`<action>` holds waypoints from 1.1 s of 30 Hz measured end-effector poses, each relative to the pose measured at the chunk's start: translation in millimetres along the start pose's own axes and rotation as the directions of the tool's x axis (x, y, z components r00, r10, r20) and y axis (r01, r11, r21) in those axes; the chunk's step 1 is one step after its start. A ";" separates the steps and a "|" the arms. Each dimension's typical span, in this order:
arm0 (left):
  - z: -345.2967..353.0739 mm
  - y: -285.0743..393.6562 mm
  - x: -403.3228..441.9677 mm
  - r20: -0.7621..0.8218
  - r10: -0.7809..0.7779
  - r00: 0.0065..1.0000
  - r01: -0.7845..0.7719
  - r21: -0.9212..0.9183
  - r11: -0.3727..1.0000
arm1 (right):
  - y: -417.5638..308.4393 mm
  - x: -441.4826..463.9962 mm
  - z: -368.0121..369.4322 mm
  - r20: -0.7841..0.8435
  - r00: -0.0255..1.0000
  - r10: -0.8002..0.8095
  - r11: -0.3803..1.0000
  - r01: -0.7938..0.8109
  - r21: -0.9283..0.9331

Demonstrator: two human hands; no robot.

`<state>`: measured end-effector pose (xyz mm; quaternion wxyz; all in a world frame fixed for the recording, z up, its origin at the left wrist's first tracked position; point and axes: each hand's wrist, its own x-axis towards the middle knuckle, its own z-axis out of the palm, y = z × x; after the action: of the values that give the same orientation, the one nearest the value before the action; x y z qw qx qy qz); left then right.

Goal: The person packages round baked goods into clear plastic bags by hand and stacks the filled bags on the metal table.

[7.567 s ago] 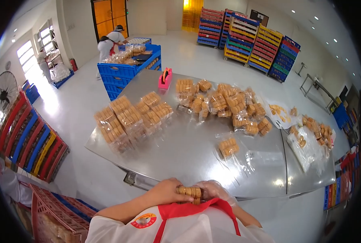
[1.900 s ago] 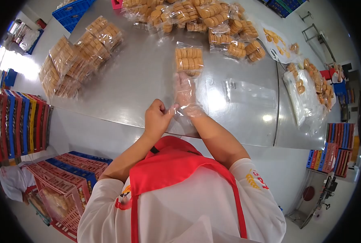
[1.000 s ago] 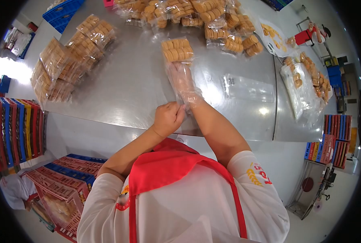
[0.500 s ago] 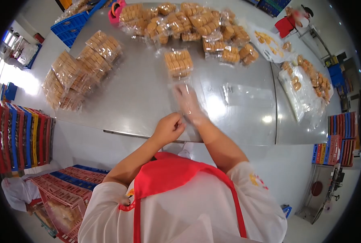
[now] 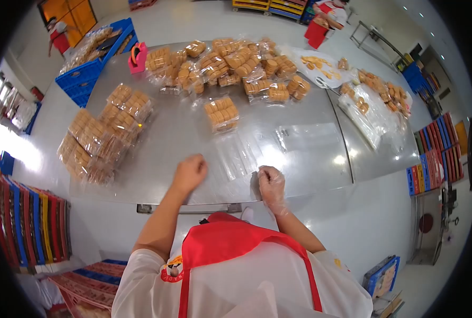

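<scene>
My left hand [image 5: 191, 172] is bare and closed in a fist over the steel table, left of a flat clear plastic bag [image 5: 238, 156]. Past the table's front edge, my right hand [image 5: 271, 184] is closed too, in a clear plastic glove. It is near the bag's lower right corner; touching or apart, I cannot tell. The curled fingers hide whatever either hand may hold. Just beyond the flat bag sits a clear pack of round biscuits [image 5: 221, 114] in rows. To its right lies another flat clear bag [image 5: 310, 137].
Stacked biscuit packs [image 5: 95, 135] stand at left, and more packs [image 5: 236, 63] at the back beside a pink tape dispenser [image 5: 137, 58]. Loose biscuits [image 5: 387, 93] and plastic bags [image 5: 363, 119] lie at right. Blue crates [image 5: 87, 79] adjoin the table. Other people stand farther off.
My hands have moved apart: the left to the left, the gloved right back toward me and to the right, its fingers now curled. My view has tilted up.
</scene>
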<state>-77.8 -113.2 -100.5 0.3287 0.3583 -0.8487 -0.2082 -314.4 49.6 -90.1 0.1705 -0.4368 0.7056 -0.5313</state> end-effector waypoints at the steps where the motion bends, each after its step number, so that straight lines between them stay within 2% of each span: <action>1: -4.5 -14.1 8.5 -0.162 0.094 0.982 -0.072 0.137 0.988 | -1.7 0.1 -5.2 -0.048 0.999 -0.008 0.999 0.006 -0.042; 2: -7.1 -25.2 12.3 -0.147 -0.148 0.978 0.129 -0.129 0.983 | -3.3 4.1 -12.7 -0.099 0.995 -0.018 0.997 0.010 -0.082; 3: -12.5 -31.2 18.9 -0.058 -0.367 0.928 0.321 -0.371 0.871 | -2.4 8.0 -20.2 -0.157 0.987 -0.025 0.993 0.006 -0.119; 4: -17.1 -36.3 24.0 0.098 -0.542 0.835 0.497 -0.557 0.666 | 4.6 11.6 -31.2 -0.219 0.975 -0.041 0.986 0.005 -0.165; 7: -18.2 -43.8 23.8 0.125 -0.555 0.822 0.467 -0.705 0.533 | 37.2 16.4 -77.7 -0.383 0.924 -0.018 0.949 -0.104 -0.296; 10: -11.1 -45.9 21.2 0.074 -0.521 0.850 0.390 -0.754 0.528 | 57.1 15.9 -115.4 -0.491 0.869 -0.060 0.874 -0.192 -0.446; 13: -14.7 -28.5 21.1 0.079 -0.522 0.849 0.452 -0.620 0.641 | 73.5 20.2 -130.0 -0.575 0.810 -0.112 0.819 -0.253 -0.515; 16: 4.2 -45.9 13.8 -0.078 -0.308 0.948 0.245 -0.437 0.865 | 74.5 19.7 -126.5 -0.619 0.781 -0.080 0.745 -0.366 -0.558; 18: 2.8 -41.8 14.3 -0.151 -0.220 0.964 0.174 -0.271 0.947 | 90.2 19.2 -125.5 -0.594 0.782 -0.191 0.740 -0.283 -0.611; 19: 0.9 -34.8 13.3 -0.162 -0.169 0.972 0.139 -0.184 0.973 | 90.7 18.5 -129.6 -0.543 0.832 -0.110 0.743 -0.295 -0.602; 22: -6.0 -27.4 12.8 -0.050 -0.228 0.972 0.208 -0.255 0.944 | 103.4 16.7 -132.0 -0.474 0.856 -0.207 0.685 -0.218 -0.695; 24: -3.1 -27.5 11.5 -0.051 -0.200 0.979 0.183 -0.234 0.955 | 88.5 22.4 -133.9 -0.494 0.868 -0.058 0.673 -0.331 -0.661; 33: 1.8 -38.9 19.0 -0.058 -0.106 0.993 0.095 -0.171 0.981 | 72.9 21.0 -137.9 -0.546 0.837 0.034 0.686 -0.417 -0.596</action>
<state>-70.8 -152.7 -116.8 0.3750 0.3785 -0.7975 -0.2831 -455.1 119.6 -98.9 -0.1256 -0.2234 0.9210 -0.2935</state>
